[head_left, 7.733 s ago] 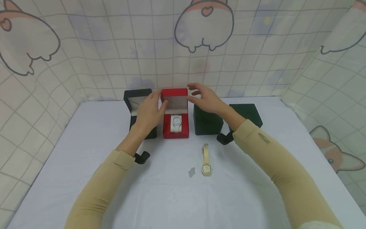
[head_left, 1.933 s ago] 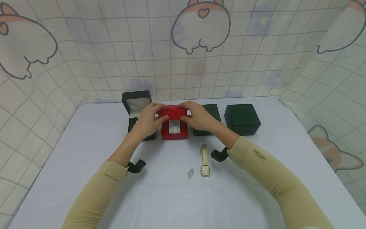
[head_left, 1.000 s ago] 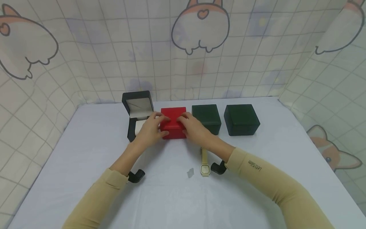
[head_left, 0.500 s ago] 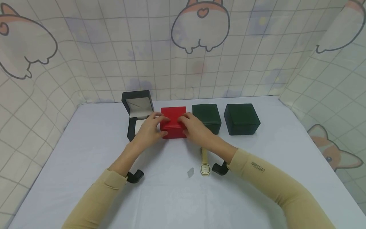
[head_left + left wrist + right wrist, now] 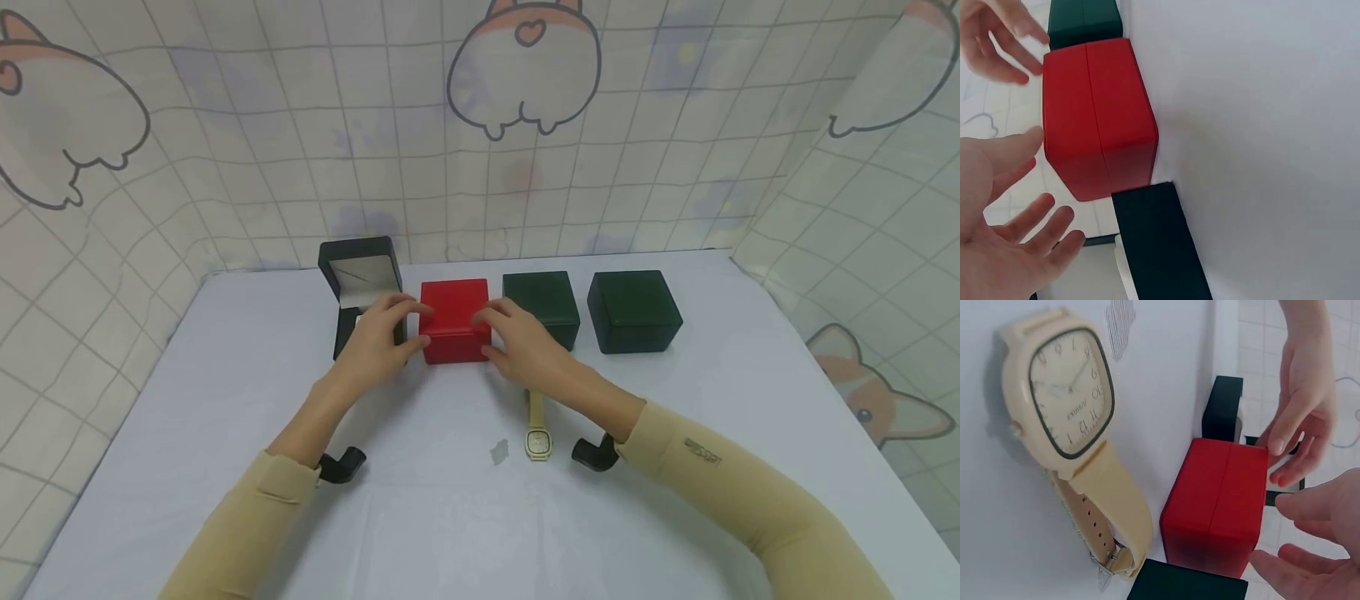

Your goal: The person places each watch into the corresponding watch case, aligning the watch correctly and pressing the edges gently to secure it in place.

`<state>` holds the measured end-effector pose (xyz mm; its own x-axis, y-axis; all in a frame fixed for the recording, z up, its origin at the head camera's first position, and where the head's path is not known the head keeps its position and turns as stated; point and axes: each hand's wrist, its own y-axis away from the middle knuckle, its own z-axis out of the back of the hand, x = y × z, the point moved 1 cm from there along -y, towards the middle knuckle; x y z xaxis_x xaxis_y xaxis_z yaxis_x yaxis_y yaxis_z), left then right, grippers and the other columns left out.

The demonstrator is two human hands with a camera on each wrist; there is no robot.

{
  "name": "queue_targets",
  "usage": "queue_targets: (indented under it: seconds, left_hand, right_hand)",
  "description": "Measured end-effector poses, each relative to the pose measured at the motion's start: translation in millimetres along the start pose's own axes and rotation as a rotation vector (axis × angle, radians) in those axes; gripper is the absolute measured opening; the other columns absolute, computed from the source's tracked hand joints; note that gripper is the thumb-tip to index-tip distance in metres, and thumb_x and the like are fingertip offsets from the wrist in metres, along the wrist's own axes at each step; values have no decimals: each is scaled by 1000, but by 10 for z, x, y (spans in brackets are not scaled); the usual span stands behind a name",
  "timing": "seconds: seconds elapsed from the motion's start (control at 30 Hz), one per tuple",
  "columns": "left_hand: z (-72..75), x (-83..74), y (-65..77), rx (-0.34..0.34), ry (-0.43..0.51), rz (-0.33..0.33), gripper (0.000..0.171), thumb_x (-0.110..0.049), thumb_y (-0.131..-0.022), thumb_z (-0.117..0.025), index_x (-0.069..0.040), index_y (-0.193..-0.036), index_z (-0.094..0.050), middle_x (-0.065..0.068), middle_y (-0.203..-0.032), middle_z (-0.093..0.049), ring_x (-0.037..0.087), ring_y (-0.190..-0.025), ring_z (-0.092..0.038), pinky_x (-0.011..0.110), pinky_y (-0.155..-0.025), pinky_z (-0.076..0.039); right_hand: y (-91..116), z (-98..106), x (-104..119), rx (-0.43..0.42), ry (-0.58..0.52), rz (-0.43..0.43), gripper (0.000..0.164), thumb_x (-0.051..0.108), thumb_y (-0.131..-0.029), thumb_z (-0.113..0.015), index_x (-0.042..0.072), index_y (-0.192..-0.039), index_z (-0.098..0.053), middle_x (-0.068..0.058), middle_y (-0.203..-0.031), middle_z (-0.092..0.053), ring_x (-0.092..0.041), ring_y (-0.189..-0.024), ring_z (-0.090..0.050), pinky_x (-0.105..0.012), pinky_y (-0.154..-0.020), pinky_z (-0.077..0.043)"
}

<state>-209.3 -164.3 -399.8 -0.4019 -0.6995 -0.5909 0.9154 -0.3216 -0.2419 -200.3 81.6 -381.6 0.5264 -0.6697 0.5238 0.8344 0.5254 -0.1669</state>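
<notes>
The red watch box stands with its lid down on the table, so its inside is hidden. My left hand is just left of it, thumb and fingers loosely spread. On the other side is my right hand, fingers relaxed near the right edge. In the left wrist view a gap shows between the left hand and the red box. The right wrist view shows the right hand at the box's edge, holding nothing; whether a fingertip touches is unclear.
Left of it stands a black watch box with its lid up, partly behind my left hand. Two dark green boxes, a nearer one and a farther one, stand to the right. A cream wristwatch and a grey scrap lie in front.
The red box's lid, upright at first with a white watch showing inside, has come down under both hands. Since then the hands have drawn slightly apart, off the lid's top.
</notes>
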Motion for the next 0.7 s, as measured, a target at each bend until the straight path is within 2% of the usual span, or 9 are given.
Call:
queue_targets:
  seconds: [0.17, 0.3, 0.5, 0.7]
  left_hand:
    - [62, 63, 11, -33, -13, -4, 36, -14, -95, -75, -9, -129, -66, 14, -138, -53, 33, -127, -50, 51, -98, -53]
    - [103, 126, 7, -57, -31, 8, 33, -13, -95, -74, -8, -127, -67, 15, -135, -55, 34, -124, -52, 53, -101, -50]
    - [134, 204, -1, -54, -50, 57, 34, -14, -96, -74, -5, -129, -66, 17, -137, -55, 36, -126, -52, 56, -106, -45]
    - [166, 269, -5, -49, -64, 69, 34, -12, -97, -72, -4, -129, -66, 20, -137, -55, 39, -127, -51, 58, -108, -42]
  right_hand:
    - [115, 41, 13, -6, -29, -6, 45, 10, -91, -78, 6, -133, -62, -14, -137, -58, -29, -123, -59, -37, -92, -58]
    - [211, 52, -23, -14, -70, 26, 39, 9, -93, -76, 6, -130, -65, -12, -130, -62, -27, -118, -61, -38, -92, -58]
    - [347, 82, -108, -20, -148, 46, 33, 6, -92, -76, 5, -124, -67, -12, -122, -66, -30, -110, -65, -43, -92, -58]
    - [403, 91, -190, 1, -159, 17, 32, 6, -92, -76, 3, -123, -68, -9, -120, -67, -30, -112, -64, -44, -92, -58]
